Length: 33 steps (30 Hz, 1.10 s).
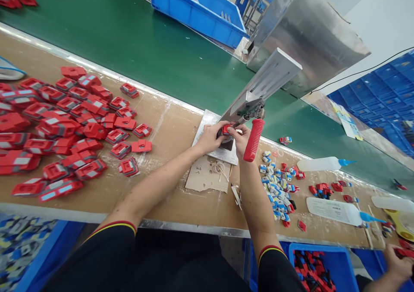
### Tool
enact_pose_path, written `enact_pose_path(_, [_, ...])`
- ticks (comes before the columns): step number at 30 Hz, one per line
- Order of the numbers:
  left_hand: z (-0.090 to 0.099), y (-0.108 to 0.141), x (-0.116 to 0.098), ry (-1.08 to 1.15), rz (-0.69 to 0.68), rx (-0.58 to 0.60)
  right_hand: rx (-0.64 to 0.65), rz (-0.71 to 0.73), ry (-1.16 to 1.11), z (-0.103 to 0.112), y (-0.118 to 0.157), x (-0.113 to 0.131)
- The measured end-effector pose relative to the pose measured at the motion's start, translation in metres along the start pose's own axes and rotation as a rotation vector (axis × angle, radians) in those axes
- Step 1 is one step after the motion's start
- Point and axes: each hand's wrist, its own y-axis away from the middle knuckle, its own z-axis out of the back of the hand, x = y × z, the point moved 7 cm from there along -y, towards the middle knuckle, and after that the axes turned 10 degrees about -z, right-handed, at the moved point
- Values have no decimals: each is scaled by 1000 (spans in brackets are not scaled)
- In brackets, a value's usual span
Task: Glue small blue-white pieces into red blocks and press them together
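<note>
Red part sat pinched between my left fingers and right fingers; squareness beneath the clamp mattered.

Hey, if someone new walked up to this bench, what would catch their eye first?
Probably the big heap of red plastic parts spread over the left side of the bench. Next, the metal clamp stand with its bright red handle, rising just right of the middle, where both hands hold a small red part at its base. Behind it all, the green conveyor belt runs diagonally across the view.
</note>
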Motion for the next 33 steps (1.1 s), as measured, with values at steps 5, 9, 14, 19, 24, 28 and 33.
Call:
enact_pose_path(5, [1, 0, -3, -8, 3, 0, -79, -92, -18, -2, 4, -9])
enact_pose_path(9, [2, 1, -4, -10, 14, -10, -133, -157, -26, -7, 6, -18])
enact_pose_path(14, [1, 0, -3, 13, 17, 3, -108, -250, -107, -9, 13, -31])
enact_pose_path(19, [2, 0, -3, -3, 22, 1, -31, -511, -397, -5, 30, -47])
enact_pose_path(24, [2, 0, -2, -40, 49, 10, -73, -888, -711, -2, 41, -72])
enact_pose_path(28, [1, 0, -2, -67, 39, 8, 58, -944, -814, -8, 40, -76])
enact_pose_path(33, [1, 0, -1, -62, 44, 15, -159, -1114, -679, -3, 52, -86])
